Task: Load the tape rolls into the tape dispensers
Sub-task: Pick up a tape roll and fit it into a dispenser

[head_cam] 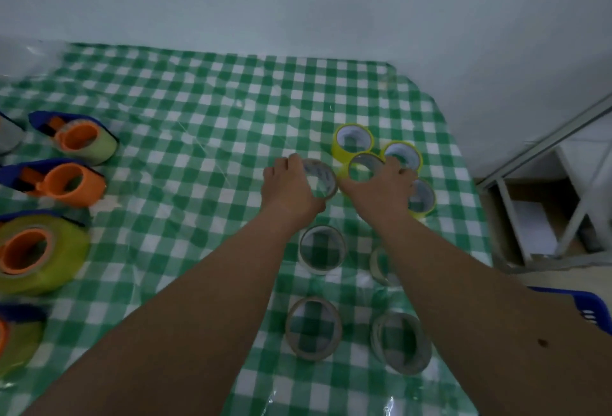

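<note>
L hand [291, 188] grips clear tape roll [319, 180], R hand [381, 192] grips yellow roll [362, 165]. At 9 o'clock, dispensers [71, 180] w/ orange hubs, some loaded, on table [198, 111].

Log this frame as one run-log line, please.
stage: picking rolls | left hand: grips clear tape roll | right hand: on yellow tape roll, grip unclear | dispensers: left of cloth
</note>
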